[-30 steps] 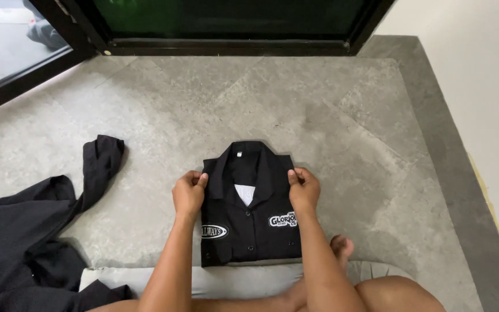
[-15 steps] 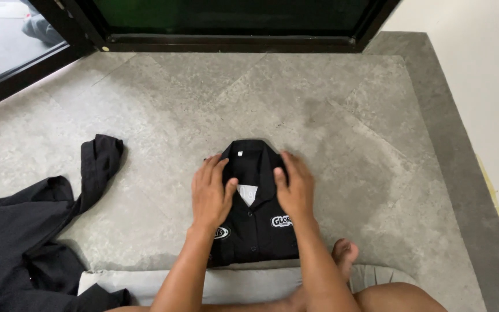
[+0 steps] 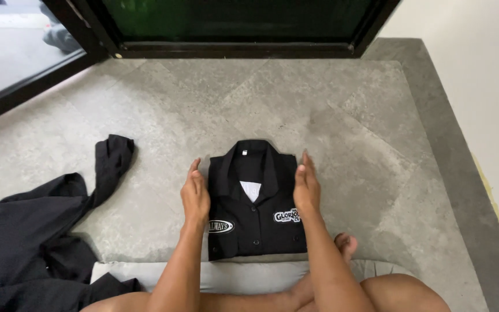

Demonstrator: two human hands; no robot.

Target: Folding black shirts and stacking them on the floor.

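Grey stone floor (image 3: 319,104), mottled and matte, runs from the person's knees out to a dark door frame (image 3: 232,51).

Nearest: bare legs and a foot at the bottom edge, with a pale cushion (image 3: 244,274) lying under the forearms.

Just beyond, a folded black shirt (image 3: 255,214) lies flat on the floor, collar pointing away, button placket down the middle, a white-edged patch on each chest panel, a small white tag inside the neck. Folded into a compact rectangle, sides tucked under.

Left hand (image 3: 194,196) stands on edge against the shirt's left side, fingers straight and together, palm facing inward. Right hand (image 3: 306,188) mirrors it against the right side. Neither hand pinches cloth; both lie flat along the folded edges, nothing clasped.

Handling judgement: light woven fabric, soft and limp, no stiffness beyond the collar and placket. Likely to sag and lose its folds if lifted by one corner. Best hold looks to be both long sides at once, or palms slid beneath. Not fragile, not slippery on this rough stone.

Left, well apart: a heap of loose black garments (image 3: 30,231), one sleeve trailing outward.

Farthest: green beyond the glass (image 3: 232,14), white wall (image 3: 469,86) on the right.
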